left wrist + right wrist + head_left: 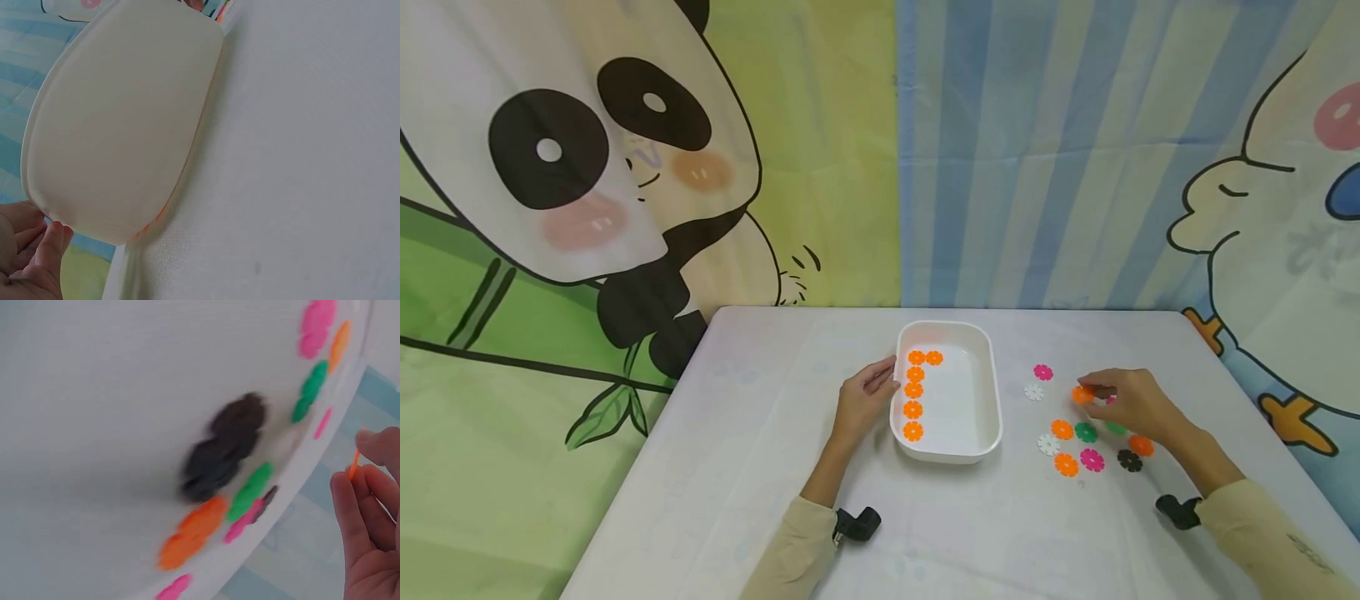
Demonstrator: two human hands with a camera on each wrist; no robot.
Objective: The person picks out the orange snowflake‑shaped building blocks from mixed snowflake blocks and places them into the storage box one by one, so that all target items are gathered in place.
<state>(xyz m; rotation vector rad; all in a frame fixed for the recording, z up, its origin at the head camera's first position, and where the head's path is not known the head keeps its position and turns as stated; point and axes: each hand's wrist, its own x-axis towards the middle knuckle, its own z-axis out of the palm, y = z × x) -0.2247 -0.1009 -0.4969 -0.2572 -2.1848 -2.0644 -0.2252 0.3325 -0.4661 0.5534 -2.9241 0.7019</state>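
A white rectangular tray (970, 392) stands mid-table, with several orange flower-shaped discs (913, 409) lined along its left side and top left corner. At the tray's left edge my left hand (863, 402) pinches the rim; the left wrist view has the thumb and fingers of that hand (37, 250) at the tray wall (125, 112). Over the loose discs to the right, my right hand (1138, 404) pinches an orange disc (1082, 395) between thumb and fingertips. That same disc (355, 464) appears edge-on in the right wrist view.
Loose discs lie right of the tray, among them pink (1092, 460), green (1086, 432), white (1048, 445), black (1130, 460) and orange (1066, 465). A pink disc (1042, 372) lies further back. Behind the table hangs a printed curtain (1000, 150).
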